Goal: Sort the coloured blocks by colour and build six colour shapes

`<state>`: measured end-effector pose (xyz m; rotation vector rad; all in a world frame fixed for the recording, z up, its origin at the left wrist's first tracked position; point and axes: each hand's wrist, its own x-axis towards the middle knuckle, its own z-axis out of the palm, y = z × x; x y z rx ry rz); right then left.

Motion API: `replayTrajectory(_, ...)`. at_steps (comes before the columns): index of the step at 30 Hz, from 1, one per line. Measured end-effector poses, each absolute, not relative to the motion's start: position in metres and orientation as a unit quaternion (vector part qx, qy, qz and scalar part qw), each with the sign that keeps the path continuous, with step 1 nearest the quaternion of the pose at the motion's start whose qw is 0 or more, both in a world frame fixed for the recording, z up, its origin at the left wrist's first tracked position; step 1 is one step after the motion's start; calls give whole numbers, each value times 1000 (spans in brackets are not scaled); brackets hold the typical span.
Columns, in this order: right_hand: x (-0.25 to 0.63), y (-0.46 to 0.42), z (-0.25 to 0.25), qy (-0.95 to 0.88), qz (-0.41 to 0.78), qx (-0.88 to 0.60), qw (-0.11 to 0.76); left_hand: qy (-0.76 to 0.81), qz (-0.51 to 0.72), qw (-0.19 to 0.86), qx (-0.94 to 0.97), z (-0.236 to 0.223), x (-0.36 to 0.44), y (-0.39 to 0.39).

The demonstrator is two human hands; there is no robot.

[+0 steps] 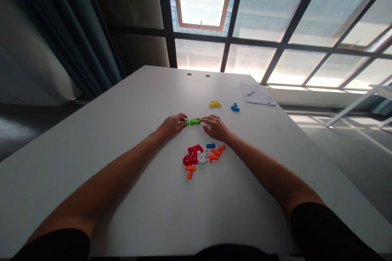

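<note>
Left hand (173,126): fingers are curled against the block's left end, grip can't be told
Green block (192,121): kept between the 2 hands, long axis running left-right, about equally near both
Pile (199,159): red, white, orange and blue bits, just below
Right hand (215,127): fingers spread at the block's right end, grip can't be told
Yellow piece (215,104): beyond the block
Blue piece (234,107): further right
Papers (255,94): far right

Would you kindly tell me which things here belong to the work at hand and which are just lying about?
In hand: left hand, right hand, green plastic pieces between them; red, white, orange and blue pieces; yellow piece; lone blue piece.
Lying about: papers, pen.
</note>
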<state>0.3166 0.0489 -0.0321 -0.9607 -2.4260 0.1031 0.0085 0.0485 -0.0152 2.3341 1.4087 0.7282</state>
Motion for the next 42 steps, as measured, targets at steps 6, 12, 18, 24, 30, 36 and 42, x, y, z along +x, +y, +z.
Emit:
replayTrajectory(6, 317, 49, -32, -897, 41, -352, 265, 487, 267, 167, 814, -16, 17, 51)
replayTrajectory(12, 317, 48, -32, -897, 44, -355, 260, 491, 262, 185, 810, -15, 12, 47)
replayTrajectory(18, 317, 48, -32, -897, 36, -360, 255, 490, 272, 218, 799, -13, 13, 39)
replayTrajectory(24, 318, 49, -32, -899, 37, -353, 256, 494, 276, 178, 805, -15, 20, 37)
replayTrajectory(30, 318, 50, -34, -903, 48, -336, 263, 472, 295, 147, 818, -20, 21, 37)
replayTrajectory(36, 319, 51, -33, -905, 53, -332, 260, 479, 291, 140, 817, -22, 24, 35)
replayTrajectory(42, 318, 50, -33, -896, 63, -365, 246, 467, 280, 127, 829, -20, 25, 33)
